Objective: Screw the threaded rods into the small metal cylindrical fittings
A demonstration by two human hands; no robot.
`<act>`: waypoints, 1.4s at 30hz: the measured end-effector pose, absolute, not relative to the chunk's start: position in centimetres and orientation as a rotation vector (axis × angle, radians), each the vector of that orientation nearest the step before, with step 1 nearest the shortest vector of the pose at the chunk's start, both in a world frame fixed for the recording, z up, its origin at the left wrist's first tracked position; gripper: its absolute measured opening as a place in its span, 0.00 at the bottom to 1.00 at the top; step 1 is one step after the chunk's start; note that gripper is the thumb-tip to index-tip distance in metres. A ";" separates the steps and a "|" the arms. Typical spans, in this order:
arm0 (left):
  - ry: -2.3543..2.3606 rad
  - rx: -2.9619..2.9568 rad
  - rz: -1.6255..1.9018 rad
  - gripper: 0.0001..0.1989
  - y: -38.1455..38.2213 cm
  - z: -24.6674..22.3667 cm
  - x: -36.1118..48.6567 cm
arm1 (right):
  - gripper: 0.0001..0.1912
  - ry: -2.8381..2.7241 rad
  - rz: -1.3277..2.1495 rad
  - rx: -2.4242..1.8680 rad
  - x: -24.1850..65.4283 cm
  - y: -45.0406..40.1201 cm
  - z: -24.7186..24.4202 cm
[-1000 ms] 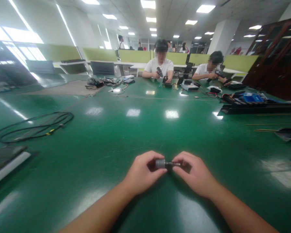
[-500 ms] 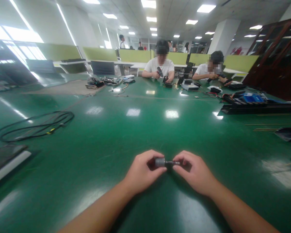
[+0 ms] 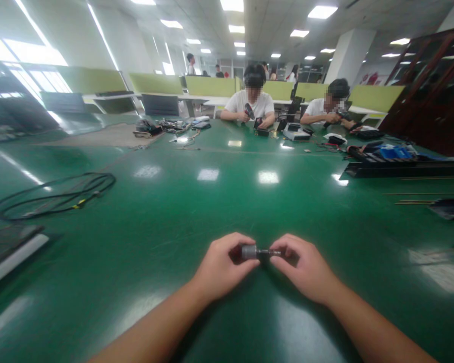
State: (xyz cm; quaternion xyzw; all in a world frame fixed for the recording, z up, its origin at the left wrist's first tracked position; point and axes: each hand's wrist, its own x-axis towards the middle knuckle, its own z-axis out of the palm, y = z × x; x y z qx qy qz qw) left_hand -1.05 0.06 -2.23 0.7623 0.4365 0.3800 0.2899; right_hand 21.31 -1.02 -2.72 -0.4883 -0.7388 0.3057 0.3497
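Note:
A small grey metal cylinder with a thin dark shaft (image 3: pixel 249 252) lies horizontally between my hands, over the green table (image 3: pixel 196 217). My left hand (image 3: pixel 223 262) is curled around the thick cylinder end, thumb below and fingers above. At the thin shaft's right tip, my right hand (image 3: pixel 306 267) pinches with thumb and forefinger. Its other fingers are bent inward and partly hidden.
Coiled black cable (image 3: pixel 94 194) lies at the left, above a flat dark device with a white edge (image 3: pixel 18 259). Across the table, two people work with tools. Black trays (image 3: pixel 404 169), blue packs (image 3: pixel 395 152) and thin rods (image 3: pixel 414 202) are at the right.
My hands and the metal part have hardly moved. Across the table, the person in the middle has shifted slightly.

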 end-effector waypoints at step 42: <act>1.220 1.987 1.016 0.12 0.1 -2.2 -1.0 | 0.03 -1.913 0.775 -1.254 22.3 -0.3 -2.8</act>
